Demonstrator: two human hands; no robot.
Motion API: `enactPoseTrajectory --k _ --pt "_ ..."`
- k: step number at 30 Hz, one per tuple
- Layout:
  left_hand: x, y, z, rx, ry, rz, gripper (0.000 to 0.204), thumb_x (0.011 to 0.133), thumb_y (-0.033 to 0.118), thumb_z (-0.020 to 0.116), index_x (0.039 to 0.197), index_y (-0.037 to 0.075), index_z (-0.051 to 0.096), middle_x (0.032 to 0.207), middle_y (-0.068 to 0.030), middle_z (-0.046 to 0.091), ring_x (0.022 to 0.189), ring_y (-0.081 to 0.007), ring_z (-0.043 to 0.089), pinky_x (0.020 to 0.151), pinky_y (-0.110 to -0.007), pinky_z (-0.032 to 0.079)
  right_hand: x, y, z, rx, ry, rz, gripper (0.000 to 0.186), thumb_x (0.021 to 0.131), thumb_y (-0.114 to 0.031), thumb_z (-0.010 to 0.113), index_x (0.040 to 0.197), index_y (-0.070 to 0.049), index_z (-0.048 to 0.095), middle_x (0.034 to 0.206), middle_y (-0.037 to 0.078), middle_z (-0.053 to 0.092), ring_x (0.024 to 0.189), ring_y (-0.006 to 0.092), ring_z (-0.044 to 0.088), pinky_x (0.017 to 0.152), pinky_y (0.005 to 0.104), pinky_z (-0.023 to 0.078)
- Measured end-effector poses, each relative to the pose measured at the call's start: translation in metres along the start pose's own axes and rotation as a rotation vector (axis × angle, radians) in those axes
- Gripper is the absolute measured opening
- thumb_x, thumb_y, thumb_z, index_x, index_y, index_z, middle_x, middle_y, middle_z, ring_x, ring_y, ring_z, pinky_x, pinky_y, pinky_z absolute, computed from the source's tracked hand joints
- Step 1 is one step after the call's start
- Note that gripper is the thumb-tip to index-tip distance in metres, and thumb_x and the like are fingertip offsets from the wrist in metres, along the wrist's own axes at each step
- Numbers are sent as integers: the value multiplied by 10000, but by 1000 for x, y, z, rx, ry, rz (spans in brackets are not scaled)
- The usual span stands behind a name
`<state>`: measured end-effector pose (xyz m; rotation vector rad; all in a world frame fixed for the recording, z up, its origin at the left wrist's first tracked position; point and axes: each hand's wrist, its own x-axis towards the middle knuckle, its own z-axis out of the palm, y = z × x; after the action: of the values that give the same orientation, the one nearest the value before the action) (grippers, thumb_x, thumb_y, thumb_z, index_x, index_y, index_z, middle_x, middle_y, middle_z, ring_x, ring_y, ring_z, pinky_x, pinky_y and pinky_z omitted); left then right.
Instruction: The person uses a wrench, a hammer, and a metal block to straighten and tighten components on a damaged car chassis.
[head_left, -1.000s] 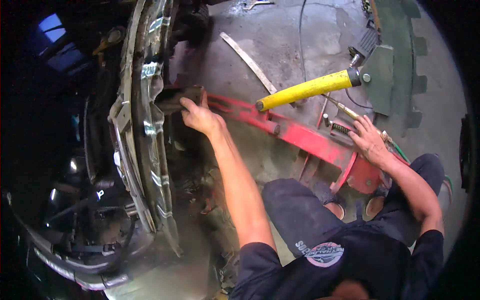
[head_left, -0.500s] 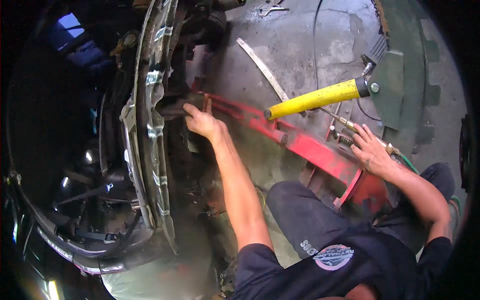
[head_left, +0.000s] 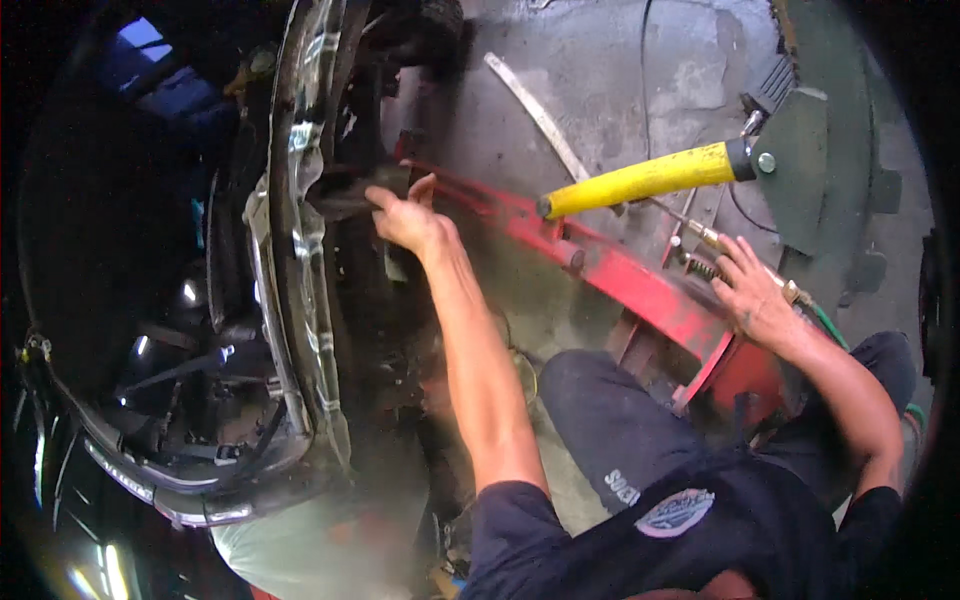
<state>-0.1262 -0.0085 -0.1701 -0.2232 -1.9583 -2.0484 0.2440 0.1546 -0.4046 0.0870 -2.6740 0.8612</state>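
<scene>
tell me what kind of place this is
Most likely a car repair garage. A red floor jack with a yellow handle reaches under a car's bent metal body edge, on a stained concrete floor. The left hand is at the jack's front end, and the right hand is near its base.

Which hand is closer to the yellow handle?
Right. The right hand rests on the red jack just below the yellow handle. The left hand is farther off, reaching toward the car's underside at the jack's far end.
</scene>
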Motion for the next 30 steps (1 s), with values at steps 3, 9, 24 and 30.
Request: enactPoseTrajectory --k 3,9,24,30 --pt "-2 0 -20 -39 -120 67 449 1060 359 468 1222 -58 501 1072 -206 671 680 -285 671 597 -375 609 -4 -6 1 22 -28 5 339 680 -72 645 993 57 629 1165 270 539 1373 479 377 1179 610 261" --pt "6 9 -20 -33 -292 -71 467 1071 399 419 1290 -10 469 1120 -209 658 803 -301 686 767 -425 622 -10 -4 -3 29 2 -37 350 673 -85 665 996 48 658 1166 272 558 1390 471 363 1189 609 247" --pt "2 3 -3 -128 -154 -34 496 1022 436 543 1219 -16 495 1006 -199 685 649 -241 653 630 -371 607 -7 -6 -8 19 -16 -3 208 701 -93 640 861 38 625 1028 241 562 1365 471 384 1174 621 263" --pt "10 -2 -22 -124 -253 -40 493 1035 458 499 1235 7 488 1099 -190 667 722 -230 661 684 -369 606 -8 -6 -1 20 -29 -15 181 704 -94 639 832 33 615 955 236 568 1372 471 380 1172 623 263"
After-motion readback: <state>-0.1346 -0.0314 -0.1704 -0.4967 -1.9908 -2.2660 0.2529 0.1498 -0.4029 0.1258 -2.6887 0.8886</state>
